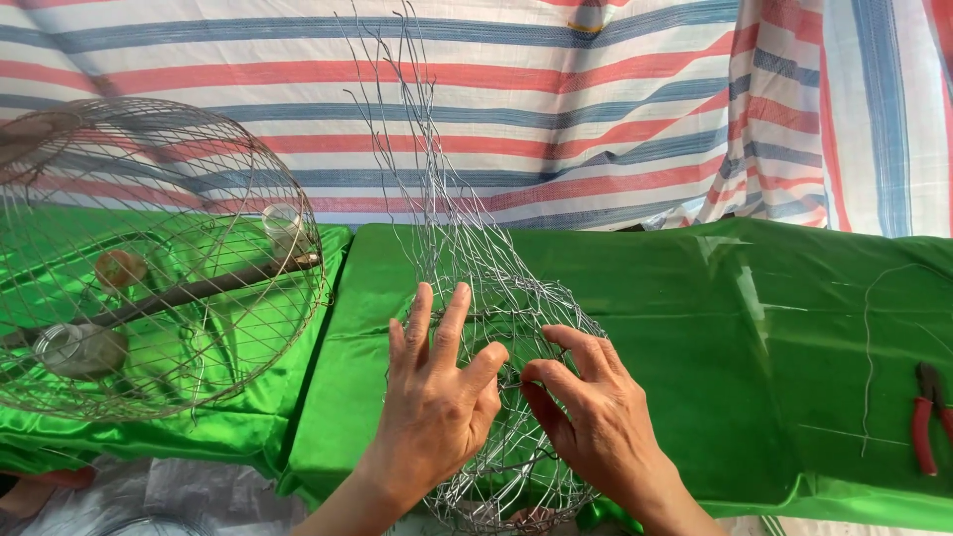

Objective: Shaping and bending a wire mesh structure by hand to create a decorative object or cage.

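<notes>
Both your hands work an unfinished wire mesh basket on the green desk.

Your left hand [437,402] and right hand [596,412] meet at the middle of the wire mesh basket [506,298], each grip pinching thin silvery strands between thumb and forefinger, other fingers spread over the mesh. The basket is rounded and woven below, with loose wires standing up above. It rests at the near edge of the desk [645,298], draped in glossy, wrinkled green cloth. To your left sits a finished domed wire cage [149,248] with small jars inside; red-handled pliers [928,412] lie far right, beside a loose wire [869,337]. A striped tarp [596,99] hangs behind.
</notes>
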